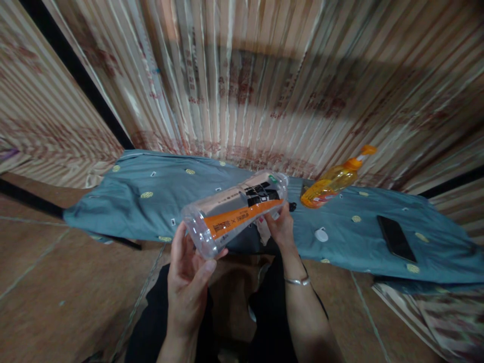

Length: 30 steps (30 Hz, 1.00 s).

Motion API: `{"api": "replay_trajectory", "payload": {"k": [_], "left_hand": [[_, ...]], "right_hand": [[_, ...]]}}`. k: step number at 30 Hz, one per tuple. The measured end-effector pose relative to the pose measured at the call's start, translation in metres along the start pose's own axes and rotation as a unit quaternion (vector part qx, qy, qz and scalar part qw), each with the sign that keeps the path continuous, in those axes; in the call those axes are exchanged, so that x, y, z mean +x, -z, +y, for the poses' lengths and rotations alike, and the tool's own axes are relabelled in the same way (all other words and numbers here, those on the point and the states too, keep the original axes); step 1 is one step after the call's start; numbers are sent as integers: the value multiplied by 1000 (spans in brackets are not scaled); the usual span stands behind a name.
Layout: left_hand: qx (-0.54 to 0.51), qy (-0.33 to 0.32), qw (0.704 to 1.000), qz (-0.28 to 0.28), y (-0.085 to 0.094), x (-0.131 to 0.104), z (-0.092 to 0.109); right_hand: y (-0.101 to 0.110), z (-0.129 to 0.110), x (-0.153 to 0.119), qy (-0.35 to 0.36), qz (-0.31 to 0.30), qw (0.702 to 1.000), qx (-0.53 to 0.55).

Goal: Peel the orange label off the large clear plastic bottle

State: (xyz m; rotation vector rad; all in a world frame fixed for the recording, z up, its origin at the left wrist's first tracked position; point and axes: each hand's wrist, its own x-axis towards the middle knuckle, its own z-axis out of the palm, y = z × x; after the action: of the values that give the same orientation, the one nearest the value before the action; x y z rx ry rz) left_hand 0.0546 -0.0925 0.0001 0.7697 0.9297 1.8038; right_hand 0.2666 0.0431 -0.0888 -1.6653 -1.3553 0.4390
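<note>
A clear plastic bottle (pixel 242 201) with an orange and black printed label lies tilted in the air between my hands, over the front part of the cloth-covered table. My left hand (pixel 191 272) is closed around its near left end from below, thumb against the rim. At the far right end, my right hand (pixel 280 227) grips the bottle from underneath, fingers partly hidden. Something pale and crumpled (pixel 263 231) shows beside my right fingers; whether I hold it or it lies on the cloth, I cannot tell. Nothing is visible inside the bottle.
A yellow-orange bottle with an orange top (pixel 333 182) stands right of my hands. A small white round lid (pixel 321 235) and a dark phone (pixel 396 238) lie on the blue-green cloth (pixel 151 212). Behind hangs a striped curtain (pixel 242 91); a dark pole (pixel 79 70) crosses at left.
</note>
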Motion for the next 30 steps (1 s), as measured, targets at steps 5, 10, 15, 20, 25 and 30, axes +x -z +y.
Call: {"api": "replay_trajectory", "payload": {"k": [5, 10, 15, 20, 25, 30], "left_hand": [[0, 3, 1000, -1, 1, 0, -1], [7, 7, 1000, -17, 4, -1, -2], [4, 8, 1000, -4, 2, -2, -1], [1, 6, 1000, 11, 0, -2, -1], [4, 8, 1000, 17, 0, -3, -2], [11, 10, 1000, 15, 1, -4, -2]], "right_hand": [[-1, 2, 0, 0, 3, 1000, -12], [-1, 4, -1, 16, 11, 1000, 5], [-1, 3, 0, 13, 11, 1000, 2], [-2, 3, 0, 18, 16, 1000, 4], [-1, 3, 0, 15, 15, 1000, -3], [-1, 3, -1, 19, 12, 1000, -1]]}}
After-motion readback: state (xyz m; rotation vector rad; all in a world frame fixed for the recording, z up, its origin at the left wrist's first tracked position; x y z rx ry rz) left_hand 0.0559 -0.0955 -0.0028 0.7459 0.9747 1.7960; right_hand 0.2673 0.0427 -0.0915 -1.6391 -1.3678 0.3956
